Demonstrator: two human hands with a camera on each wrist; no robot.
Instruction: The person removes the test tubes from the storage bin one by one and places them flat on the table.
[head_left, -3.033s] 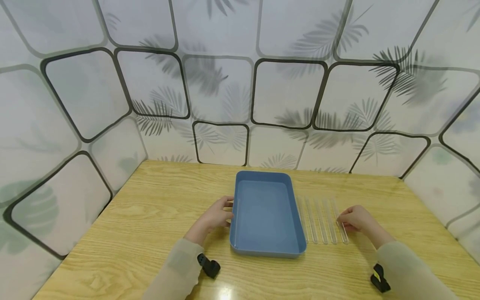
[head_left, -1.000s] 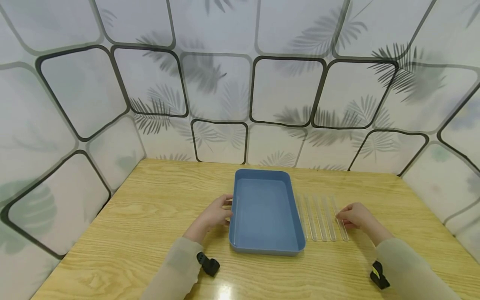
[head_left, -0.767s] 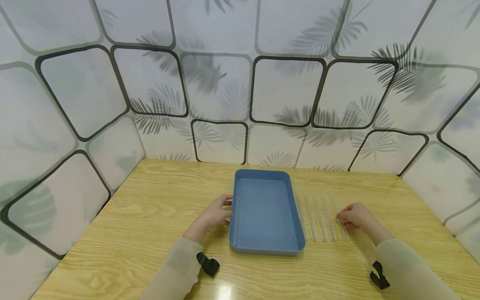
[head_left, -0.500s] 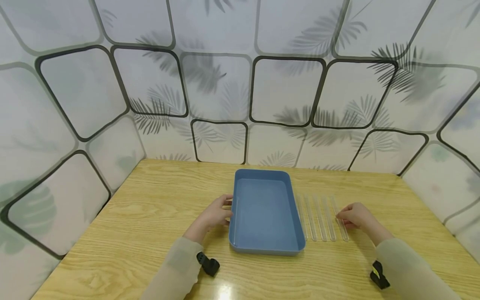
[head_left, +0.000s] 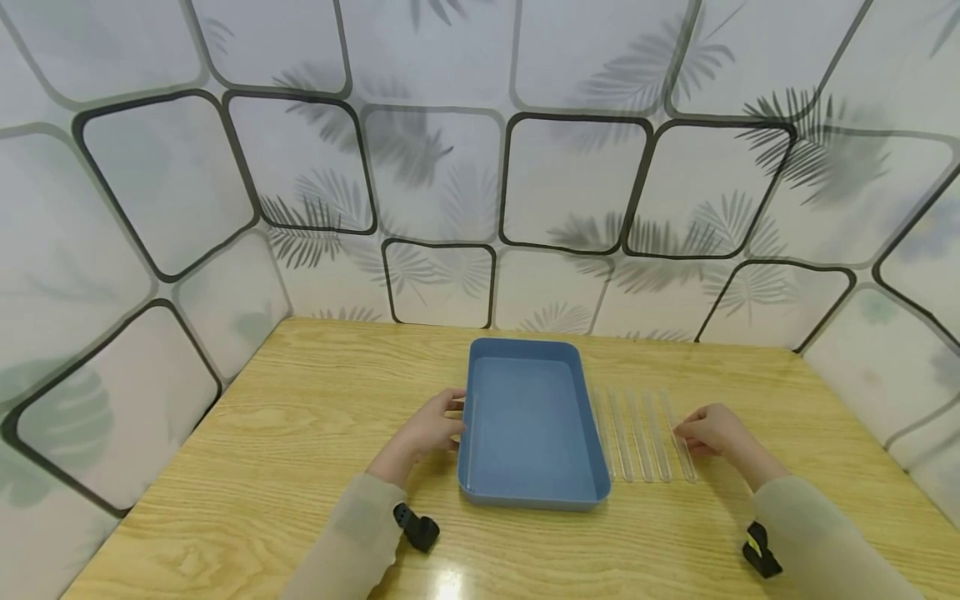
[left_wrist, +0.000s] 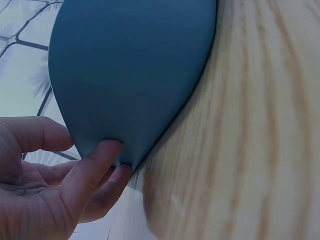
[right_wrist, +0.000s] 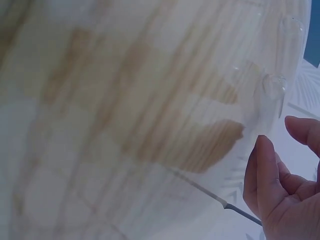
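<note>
In the head view my left hand (head_left: pixel 431 429) rests its fingertips against the left wall of a blue rectangular tray (head_left: pixel 528 425). The left wrist view shows that hand's fingers (left_wrist: pixel 100 160) loosely bent, touching the tray's outer wall (left_wrist: pixel 130 65). To the tray's right, several clear test tubes (head_left: pixel 640 442) lie side by side on the table. My right hand (head_left: pixel 716 433) pinches the rightmost test tube (head_left: pixel 684 458) between thumb and fingers. Near that hand (right_wrist: pixel 287 185) in the right wrist view, the rounded end of a tube (right_wrist: pixel 274 85) shows faintly.
A wooden table (head_left: pixel 322 400) extends around the tray, and a patterned curtain (head_left: pixel 442 183) encloses its back and sides. Along the tray's left inner side runs a faint pale line that may be another tube. Black wrist cameras (head_left: pixel 420 532) sit at both sleeves.
Over the last three seconds the head view has shifted slightly. My right hand has moved a tiny bit right; the left hand, tray and tubes look unmoved.
</note>
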